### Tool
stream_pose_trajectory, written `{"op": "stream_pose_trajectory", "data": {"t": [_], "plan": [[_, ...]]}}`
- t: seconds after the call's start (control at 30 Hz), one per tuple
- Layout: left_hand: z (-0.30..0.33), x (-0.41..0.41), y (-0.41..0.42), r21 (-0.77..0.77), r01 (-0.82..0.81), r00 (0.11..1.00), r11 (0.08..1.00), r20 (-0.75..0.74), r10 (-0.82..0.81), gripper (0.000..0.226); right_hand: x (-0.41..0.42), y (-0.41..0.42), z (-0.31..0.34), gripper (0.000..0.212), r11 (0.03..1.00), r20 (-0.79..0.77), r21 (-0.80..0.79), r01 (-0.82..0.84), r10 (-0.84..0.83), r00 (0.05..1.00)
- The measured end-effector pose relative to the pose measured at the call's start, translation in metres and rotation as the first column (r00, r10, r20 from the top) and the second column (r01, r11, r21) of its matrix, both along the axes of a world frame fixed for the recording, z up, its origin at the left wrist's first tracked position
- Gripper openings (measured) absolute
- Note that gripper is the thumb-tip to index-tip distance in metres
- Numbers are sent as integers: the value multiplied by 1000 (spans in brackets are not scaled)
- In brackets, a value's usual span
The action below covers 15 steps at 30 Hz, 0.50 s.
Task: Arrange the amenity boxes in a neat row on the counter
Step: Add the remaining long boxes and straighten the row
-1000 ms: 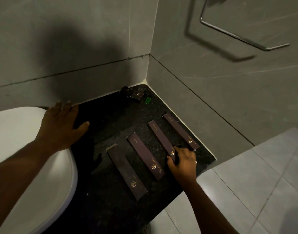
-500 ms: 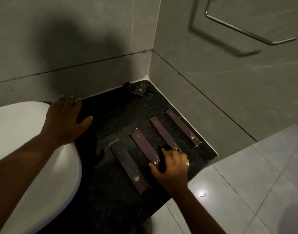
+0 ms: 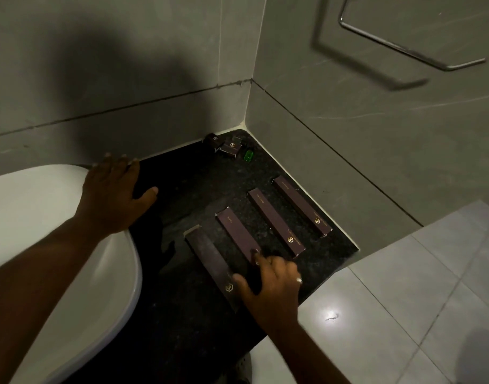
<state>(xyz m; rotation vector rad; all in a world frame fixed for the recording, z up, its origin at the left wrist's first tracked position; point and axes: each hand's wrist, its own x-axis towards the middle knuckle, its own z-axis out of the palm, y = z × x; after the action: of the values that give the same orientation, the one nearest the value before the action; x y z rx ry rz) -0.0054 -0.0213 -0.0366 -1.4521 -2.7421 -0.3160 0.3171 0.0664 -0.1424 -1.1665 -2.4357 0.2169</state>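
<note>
Several long dark amenity boxes lie side by side on the black counter, all slanting the same way. From the wall inward: the rightmost box, a second box, a third box and the leftmost box. My right hand rests over the near end of the third box, its fingers on that box and its thumb touching the leftmost box. My left hand lies flat with spread fingers on the rim of the white basin.
Two small dark boxes and a small green item sit in the far corner of the counter. Grey tiled walls close the back and right. A chrome rail hangs on the right wall. Light floor tiles lie below the counter edge.
My right hand has slid left along the row, from the near end of the second box to the third box and the leftmost one. My left hand stayed on the basin.
</note>
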Motion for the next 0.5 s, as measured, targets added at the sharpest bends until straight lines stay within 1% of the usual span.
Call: {"op": "stream_pose_trajectory", "data": {"t": [0.07,0.13,0.17,0.27,0.37,0.43,0.5], "plan": [[1,1,0,-2,7,1000,1000,-1,-7,90,-3,-21,-1,73,999,117,-34,-35,39,992],[3,2,-1,1,-10,1000,1000,15,10,91,-6,-37,-4,71,998,197,-64,-30,42,979],[3,2,-1,4,-19,1000,1000,21,19,91,-7,-41,-5,69,996,210,-84,-27,44,977],[3,2,-1,-10,-29,999,1000,34,30,85,-9,-46,-12,65,981,198,-192,-42,81,977],[2,0,1,-17,-31,999,999,44,31,84,-9,-44,-14,69,965,199,-254,-57,110,974],[2,-1,0,-24,-37,998,999,54,38,86,-8,-42,-11,74,965,195,-257,-58,111,975],[1,-2,0,-29,-37,997,999,63,39,86,-10,-37,-3,77,968,138,-240,-68,103,985]]}}
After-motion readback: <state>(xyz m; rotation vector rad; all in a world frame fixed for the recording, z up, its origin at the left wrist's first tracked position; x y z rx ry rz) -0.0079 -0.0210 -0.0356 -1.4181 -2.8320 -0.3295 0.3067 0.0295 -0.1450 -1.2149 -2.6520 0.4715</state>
